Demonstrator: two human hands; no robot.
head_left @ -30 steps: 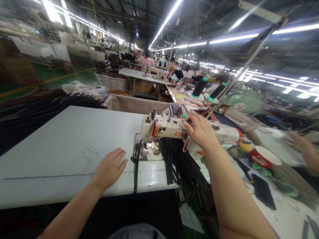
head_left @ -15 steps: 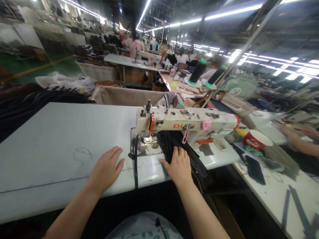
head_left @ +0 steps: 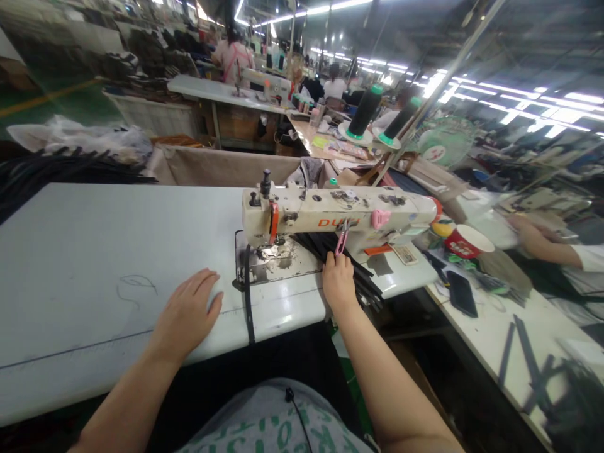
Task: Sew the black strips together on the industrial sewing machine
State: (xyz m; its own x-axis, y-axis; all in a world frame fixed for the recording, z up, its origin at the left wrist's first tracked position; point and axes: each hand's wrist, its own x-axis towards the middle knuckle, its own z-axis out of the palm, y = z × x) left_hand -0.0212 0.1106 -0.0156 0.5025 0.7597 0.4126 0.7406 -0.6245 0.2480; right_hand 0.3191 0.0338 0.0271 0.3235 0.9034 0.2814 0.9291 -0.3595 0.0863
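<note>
Right fingers at black strips, grip obscured

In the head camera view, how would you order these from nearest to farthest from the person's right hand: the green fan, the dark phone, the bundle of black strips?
From the right hand:
1. Bundle of black strips: right at the fingers.
2. Dark phone: off to the right, lying flat.
3. Green fan: also to the right, much farther back.
</note>
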